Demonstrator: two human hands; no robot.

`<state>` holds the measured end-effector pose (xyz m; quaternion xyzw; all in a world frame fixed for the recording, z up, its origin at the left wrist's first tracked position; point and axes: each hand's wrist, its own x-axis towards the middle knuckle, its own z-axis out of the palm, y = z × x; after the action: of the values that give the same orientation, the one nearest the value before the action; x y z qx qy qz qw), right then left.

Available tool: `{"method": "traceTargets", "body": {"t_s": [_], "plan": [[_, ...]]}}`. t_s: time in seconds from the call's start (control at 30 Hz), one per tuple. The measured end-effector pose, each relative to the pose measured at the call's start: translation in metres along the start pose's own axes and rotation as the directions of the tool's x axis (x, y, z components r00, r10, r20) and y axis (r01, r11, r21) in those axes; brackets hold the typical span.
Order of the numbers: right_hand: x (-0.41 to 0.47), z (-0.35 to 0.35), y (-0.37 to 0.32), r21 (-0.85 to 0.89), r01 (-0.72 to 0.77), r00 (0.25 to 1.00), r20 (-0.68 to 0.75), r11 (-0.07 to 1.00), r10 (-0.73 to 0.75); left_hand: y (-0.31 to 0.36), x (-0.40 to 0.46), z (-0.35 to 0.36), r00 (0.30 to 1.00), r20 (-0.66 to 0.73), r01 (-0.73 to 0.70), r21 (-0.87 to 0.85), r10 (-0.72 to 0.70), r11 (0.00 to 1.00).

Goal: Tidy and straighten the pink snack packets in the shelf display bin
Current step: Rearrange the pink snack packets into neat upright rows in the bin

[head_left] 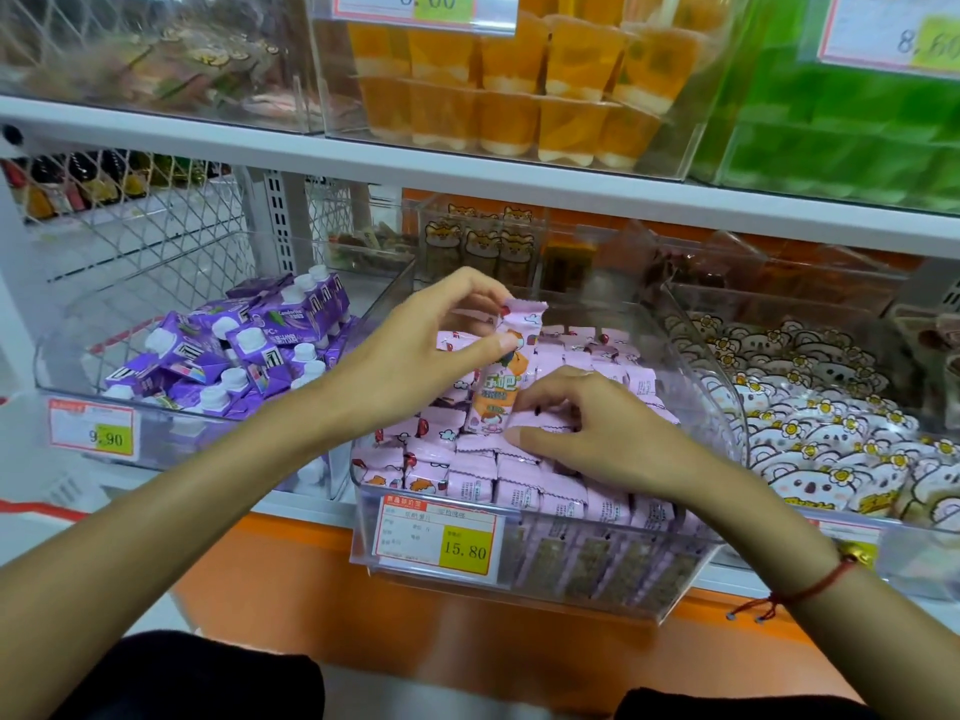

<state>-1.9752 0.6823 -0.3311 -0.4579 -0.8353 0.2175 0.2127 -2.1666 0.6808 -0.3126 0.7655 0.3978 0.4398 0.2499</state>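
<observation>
Pink packet point(501, 371) between both hands

Two hands: the left hand point(415, 345) and the right hand point(597, 433). One lifted pink packet point(501, 371) above dozens more in one clear bin point(691, 356); four price tags visible, among them one 15.80 tag point(439, 535)
</observation>
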Motion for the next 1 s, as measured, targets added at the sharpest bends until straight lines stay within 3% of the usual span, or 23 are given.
{"method": "traceTargets", "body": {"t_s": [0.1,0.17,0.23,0.47,0.7,1.0], "plan": [[0.0,-0.002,0.004,-0.043,-0.022,1.0,0.003,0.999,0.022,-0.005,-0.003,-0.007,0.999,0.038,0.025,0.304,-0.038,0.952],[-0.001,-0.002,0.003,-0.065,-0.011,1.0,0.003,0.998,0.011,-0.009,-0.005,-0.011,0.983,0.127,0.026,0.626,-0.134,0.779],[-0.001,-0.001,0.003,-0.099,0.012,1.0,0.002,0.995,-0.011,-0.013,-0.005,-0.01,0.962,0.173,0.015,0.739,-0.212,0.674],[0.0,0.004,0.008,-0.295,0.044,0.997,0.079,0.954,-0.022,-0.015,0.006,-0.003,0.967,0.196,-0.036,0.733,-0.161,0.679],[0.005,0.01,0.008,-0.362,-0.001,0.994,0.104,0.932,0.041,-0.021,0.01,0.0,0.976,0.151,-0.003,0.723,-0.154,0.691],[-0.005,0.0,0.013,-0.291,0.076,0.985,0.174,0.954,-0.025,-0.015,0.001,-0.011,0.892,0.394,-0.148,0.716,-0.22,0.682]]}}
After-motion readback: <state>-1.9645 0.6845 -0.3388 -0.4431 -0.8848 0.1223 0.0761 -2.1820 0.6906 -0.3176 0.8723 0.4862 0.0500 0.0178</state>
